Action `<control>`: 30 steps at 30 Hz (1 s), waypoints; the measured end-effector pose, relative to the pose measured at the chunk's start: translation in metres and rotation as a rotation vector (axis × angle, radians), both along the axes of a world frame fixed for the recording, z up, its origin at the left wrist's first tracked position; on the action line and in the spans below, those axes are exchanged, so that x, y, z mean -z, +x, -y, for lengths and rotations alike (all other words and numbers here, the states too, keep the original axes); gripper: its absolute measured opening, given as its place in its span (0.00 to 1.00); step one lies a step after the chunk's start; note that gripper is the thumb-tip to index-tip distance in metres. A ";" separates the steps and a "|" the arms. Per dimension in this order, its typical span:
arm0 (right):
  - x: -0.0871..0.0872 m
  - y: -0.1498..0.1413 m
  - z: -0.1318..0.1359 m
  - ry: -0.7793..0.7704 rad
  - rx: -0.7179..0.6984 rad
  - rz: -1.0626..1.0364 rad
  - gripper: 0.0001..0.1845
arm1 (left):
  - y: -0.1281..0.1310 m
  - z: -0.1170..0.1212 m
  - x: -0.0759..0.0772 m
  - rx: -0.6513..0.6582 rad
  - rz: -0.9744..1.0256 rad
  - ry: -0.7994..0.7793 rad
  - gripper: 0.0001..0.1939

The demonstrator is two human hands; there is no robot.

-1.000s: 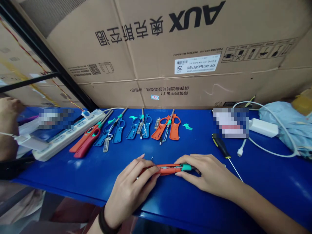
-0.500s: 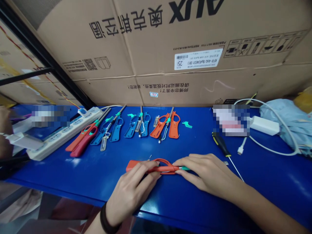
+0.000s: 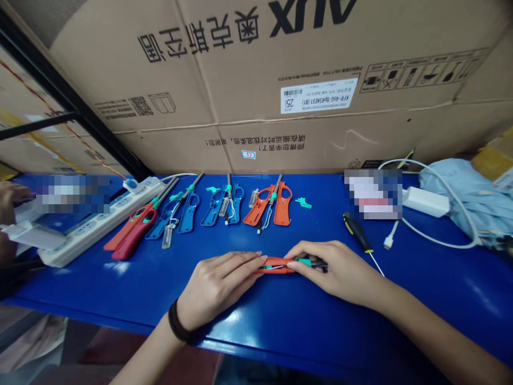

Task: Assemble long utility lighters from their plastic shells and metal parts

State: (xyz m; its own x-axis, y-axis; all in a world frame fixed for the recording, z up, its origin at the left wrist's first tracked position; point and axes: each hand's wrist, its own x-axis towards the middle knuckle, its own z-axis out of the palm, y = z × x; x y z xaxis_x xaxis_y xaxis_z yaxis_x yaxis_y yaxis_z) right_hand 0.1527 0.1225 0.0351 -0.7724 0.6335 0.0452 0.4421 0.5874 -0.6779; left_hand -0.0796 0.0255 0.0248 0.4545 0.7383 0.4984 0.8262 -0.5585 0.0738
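An orange plastic utility lighter (image 3: 276,266) lies flat on the blue workbench (image 3: 224,299), held between my two hands. My left hand (image 3: 218,283) covers its handle end, fingers stretched over the orange shell. My right hand (image 3: 336,267) grips the other end, near a teal part and a black barrel. Further back stands a row of opened lighter shells in red, blue and orange (image 3: 224,208), with small teal parts among them. Neither hand touches that row. The lighter's handle loop is hidden under my left hand.
A yellow-and-black screwdriver (image 3: 356,233) lies right of my right hand. A white power strip (image 3: 104,219) runs along the far left, where another person's hand (image 3: 8,198) shows. A white charger (image 3: 426,201), its cable and a pale blue cloth (image 3: 460,198) sit at right; cardboard boxes (image 3: 256,91) form the back.
My left hand has slid right over the lighter's handle end, which showed past my fingers earlier. The lighter now looks shorter between my hands, and the view has shifted slightly.
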 end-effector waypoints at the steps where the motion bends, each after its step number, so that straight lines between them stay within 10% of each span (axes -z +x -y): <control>1: 0.000 0.000 -0.001 0.003 -0.005 -0.007 0.11 | 0.000 -0.001 0.000 0.001 0.036 -0.012 0.15; 30: 0.008 -0.001 0.001 0.266 -0.056 -0.043 0.09 | 0.004 -0.004 -0.003 -0.099 0.395 -0.261 0.12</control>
